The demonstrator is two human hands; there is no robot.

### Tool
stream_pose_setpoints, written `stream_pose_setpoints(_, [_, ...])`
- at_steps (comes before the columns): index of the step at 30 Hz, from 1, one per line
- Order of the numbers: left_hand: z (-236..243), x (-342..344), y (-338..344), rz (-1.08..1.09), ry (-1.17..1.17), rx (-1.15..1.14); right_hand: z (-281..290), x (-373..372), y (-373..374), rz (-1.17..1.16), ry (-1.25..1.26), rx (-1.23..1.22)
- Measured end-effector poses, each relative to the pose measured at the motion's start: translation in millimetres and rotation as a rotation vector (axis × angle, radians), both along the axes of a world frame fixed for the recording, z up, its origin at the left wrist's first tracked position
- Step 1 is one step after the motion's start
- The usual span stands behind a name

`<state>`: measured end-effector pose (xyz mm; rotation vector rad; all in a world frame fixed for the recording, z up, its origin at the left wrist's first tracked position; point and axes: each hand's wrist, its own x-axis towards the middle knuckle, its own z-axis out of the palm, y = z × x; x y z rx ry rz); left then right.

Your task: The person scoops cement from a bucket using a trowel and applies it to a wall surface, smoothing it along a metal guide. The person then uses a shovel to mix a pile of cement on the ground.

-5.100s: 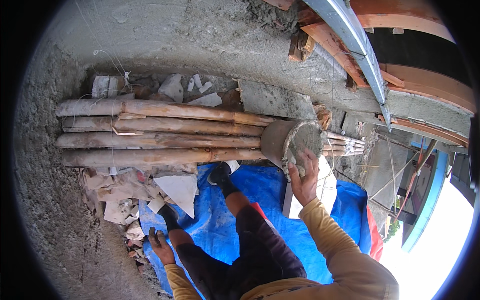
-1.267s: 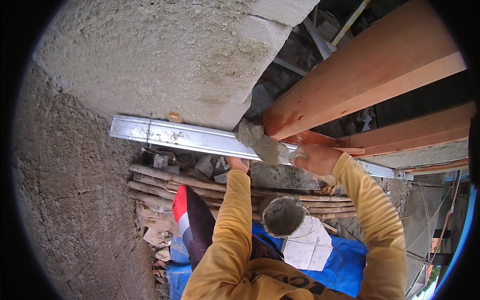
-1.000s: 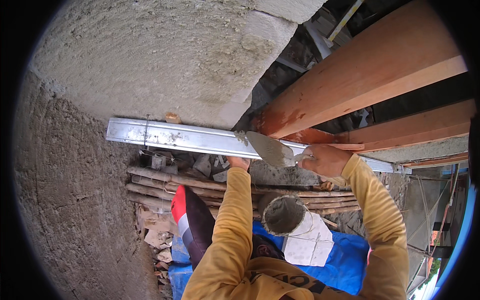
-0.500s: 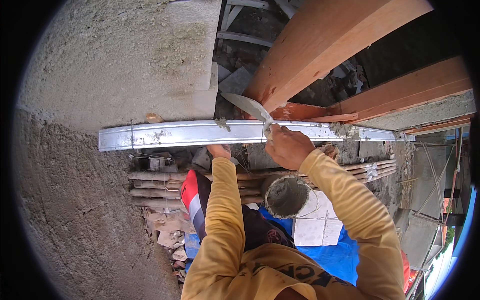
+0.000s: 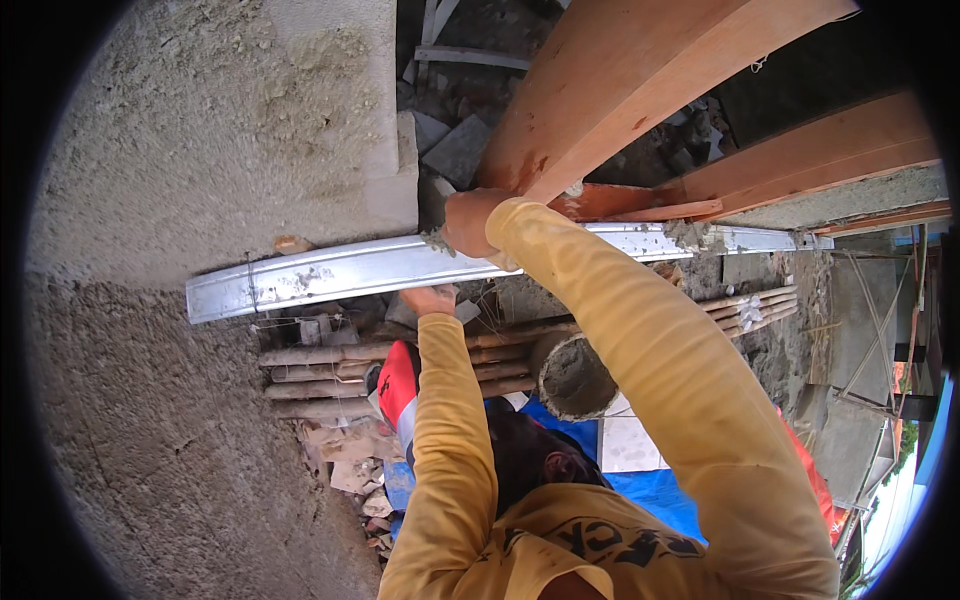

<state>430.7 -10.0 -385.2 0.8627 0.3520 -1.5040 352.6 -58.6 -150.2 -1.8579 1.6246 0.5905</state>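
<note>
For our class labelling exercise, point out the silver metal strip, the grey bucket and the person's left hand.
Silver metal strip [image 5: 370, 265], head view: shiny face.
Grey bucket [image 5: 544, 351], head view: outer wall.
Left hand [image 5: 430, 299], head view: middle of the hand.

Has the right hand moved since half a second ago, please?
Yes, the right hand has moved left and upward in view, to the lower-left edge of the wooden post.

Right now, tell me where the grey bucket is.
In the head view, the grey bucket sits right of centre, below the metal strip and left of the yellow right sleeve.
</note>
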Motion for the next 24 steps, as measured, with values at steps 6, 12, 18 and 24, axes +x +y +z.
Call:
stream_pose_setpoints(6, [3.3,-0.1,-0.3,0.021,0.034,-0.012,8.4,-3.5,10.5,-0.071,0.018,-0.065])
stream_pose_setpoints(12, [1.5,-2.7,-0.8,0.026,-0.047,0.08,53.0,8.8,14.5,0.071,0.155,0.023])
stream_pose_setpoints(18, [-6.9,-11.4,2.0,-0.004,-0.168,0.009,51.9,-13.2,23.8,0.085,0.118,-0.034])
stream_pose_setpoints(24, [-30.4,2.2,19.8,-0.501,-1.566,-0.301,63.8,-79.2,117.1,-0.001,-0.13,-0.371])
